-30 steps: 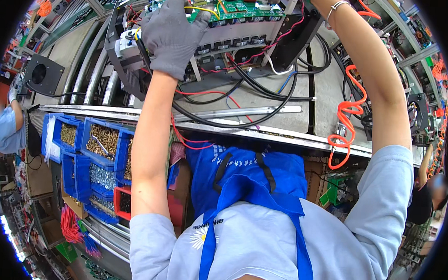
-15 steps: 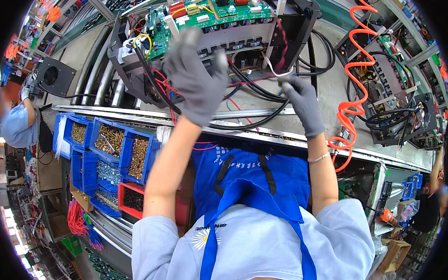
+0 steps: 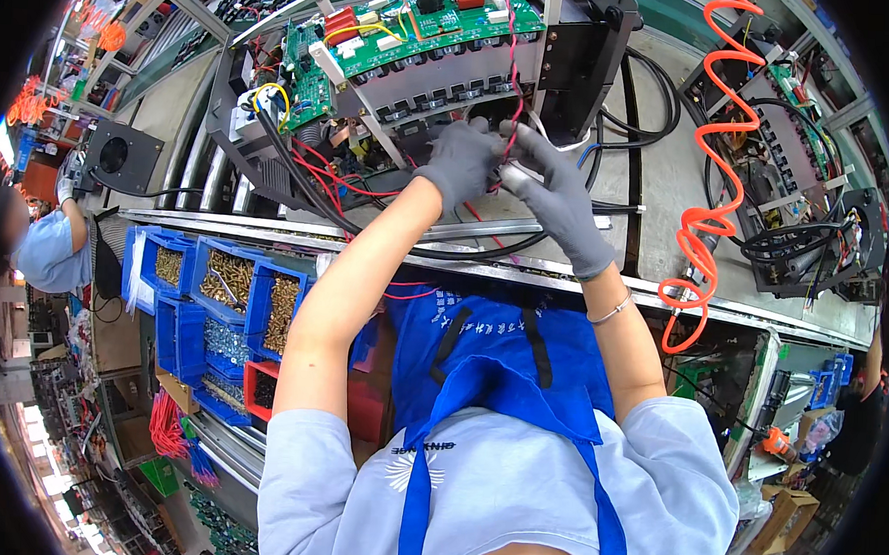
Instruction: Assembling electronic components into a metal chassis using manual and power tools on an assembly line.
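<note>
My two grey-gloved hands meet in front of an open black electronics unit with a green circuit board (image 3: 455,35) along its top. A twisted red and black wire (image 3: 516,77) hangs from the board down to my fingers. My right hand (image 3: 562,203) pinches this wire between thumb and fingers. Close beside it, my left hand (image 3: 459,167) has its fingers curled in at the same spot; its fingertips are partly hidden, and what they hold cannot be made out. Loose red wires (image 3: 340,179) and a thick black cable (image 3: 475,251) lie below and left of the hands.
Blue bins (image 3: 228,278) of screws and small fasteners stand at the left, with a red bin (image 3: 260,389) below. An orange coiled air hose (image 3: 712,160) hangs at the right, before a second open unit (image 3: 785,193). A co-worker (image 3: 49,245) is at the far left.
My left hand has come down and right from in front of the board. My right hand has moved left to meet it. The twisted wire has shifted left and now hangs between my hands.
</note>
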A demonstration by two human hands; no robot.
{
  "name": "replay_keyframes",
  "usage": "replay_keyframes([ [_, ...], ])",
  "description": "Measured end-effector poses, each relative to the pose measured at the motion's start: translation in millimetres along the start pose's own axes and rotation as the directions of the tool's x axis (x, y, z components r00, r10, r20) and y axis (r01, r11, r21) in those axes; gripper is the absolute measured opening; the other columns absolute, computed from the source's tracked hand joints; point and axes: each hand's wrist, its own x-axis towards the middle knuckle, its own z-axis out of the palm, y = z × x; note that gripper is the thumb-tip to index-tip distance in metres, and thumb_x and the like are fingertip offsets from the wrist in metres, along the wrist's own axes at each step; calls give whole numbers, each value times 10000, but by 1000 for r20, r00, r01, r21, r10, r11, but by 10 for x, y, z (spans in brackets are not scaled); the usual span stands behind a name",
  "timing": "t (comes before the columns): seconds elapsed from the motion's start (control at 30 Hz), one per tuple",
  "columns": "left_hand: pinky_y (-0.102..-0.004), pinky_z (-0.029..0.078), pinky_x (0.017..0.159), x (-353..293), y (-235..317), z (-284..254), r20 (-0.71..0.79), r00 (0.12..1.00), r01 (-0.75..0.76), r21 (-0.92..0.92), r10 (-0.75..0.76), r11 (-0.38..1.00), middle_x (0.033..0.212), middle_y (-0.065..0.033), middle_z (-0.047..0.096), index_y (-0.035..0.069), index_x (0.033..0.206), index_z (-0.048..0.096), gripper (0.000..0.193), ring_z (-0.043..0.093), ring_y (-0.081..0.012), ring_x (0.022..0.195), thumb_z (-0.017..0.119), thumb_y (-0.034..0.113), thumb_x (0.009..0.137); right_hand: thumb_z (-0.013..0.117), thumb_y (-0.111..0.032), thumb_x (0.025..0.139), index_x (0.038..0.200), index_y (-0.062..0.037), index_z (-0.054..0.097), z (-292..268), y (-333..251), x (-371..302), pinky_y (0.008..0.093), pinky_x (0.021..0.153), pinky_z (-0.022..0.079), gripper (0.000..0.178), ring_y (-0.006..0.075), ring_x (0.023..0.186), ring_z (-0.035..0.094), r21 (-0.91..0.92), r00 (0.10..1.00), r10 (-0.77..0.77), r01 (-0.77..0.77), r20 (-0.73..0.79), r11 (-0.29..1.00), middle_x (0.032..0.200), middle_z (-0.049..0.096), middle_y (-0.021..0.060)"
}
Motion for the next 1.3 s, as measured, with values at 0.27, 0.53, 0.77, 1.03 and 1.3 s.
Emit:
replay_keyframes([
  [0.27, -409, 494, 805, 19, -74, -329, 9, 999, -33, -121, 34, 992, 910, -26, 613, 160, 902, 708, 195, 571, -274, 962, 715, 220, 716, 699, -272, 732, 1240, -164, 604, -400, 675, -176, 441, 979, 373, 527, 268, 1091, 540, -912, 964, -220, -46, -148, 409, 1089, 616, 90],
  [0.53, -395, 504, 803, -208, 108, -475, -61, 995, 71, -84, -76, 994, 937, -27, 635, 157, 931, 695, 198, 582, -273, 985, 696, 243, 752, 678, -326, 762, 903, -148, 701, -569, 610, -35, 460, 943, 324, 228, 256, 992, 569, -974, 999, -8, 32, 31, 226, 842, 649, 63],
  [0.77, -401, 507, 748, -525, 1007, -439, -466, 880, -43, -279, -96, 959, 984, -84, 633, 63, 1002, 628, 256, 620, -284, 915, 653, 113, 753, 603, -262, 894, 926, -55, 670, -250, 74, 139, 379, 670, 472, 220, 281, 755, 621, -794, 952, -251, 15, -175, 608, 788, 647, 109],
  [1.03, -485, 519, 687, -355, 1039, -216, 113, 894, 443, -363, -433, 820, 966, -137, 691, 81, 1374, 311, 727, 670, -365, 825, 712, 206, 780, 558, -214, 959, 1092, 32, 661, -116, -287, 347, 225, 796, 472, 298, 101, 887, 617, 57, 990, 142, -143, 20, 988, 948, 687, 56],
  [1.3, -459, 478, 708, -483, 1052, -376, 132, 987, 158, -608, -97, 778, 804, -152, 678, 101, 1050, 675, 459, 654, -341, 810, 631, 507, 841, 554, -205, 970, 1186, 79, 590, -371, -278, 113, 297, 965, 484, 359, 212, 1055, 636, 294, 976, 197, -217, 97, 931, 1130, 653, 134],
])
